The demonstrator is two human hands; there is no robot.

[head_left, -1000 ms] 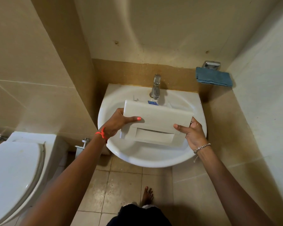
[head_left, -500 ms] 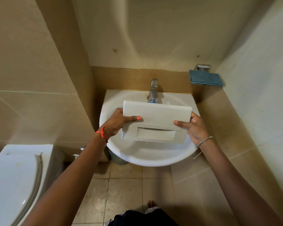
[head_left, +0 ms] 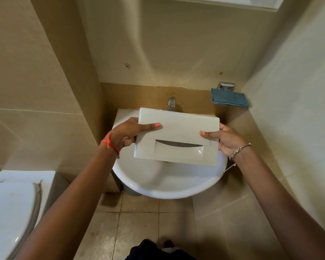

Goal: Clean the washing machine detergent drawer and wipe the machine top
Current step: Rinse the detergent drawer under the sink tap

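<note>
Detergent drawer (head_left: 176, 136), seen beyond the stained beige floor tiles (head_left: 139, 222) at bottom centre and the white toilet (head_left: 9, 212) at lower left, is held mid-frame over the white sink (head_left: 167, 192). The left hand (head_left: 126, 135) and right hand (head_left: 227, 140) each grip one end, thumbs across its front panel. Behind it stands a metal tap (head_left: 171, 103), with a blue cloth (head_left: 230, 100) on a wall holder at right, against beige tiled walls.

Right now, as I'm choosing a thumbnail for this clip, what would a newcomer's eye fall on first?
First the white detergent drawer at centre, front panel toward the camera, gripped at its ends by the left hand and right hand above the white sink. Next the blue cloth on a holder in the upper right corner, then the toilet at lower left.
</note>
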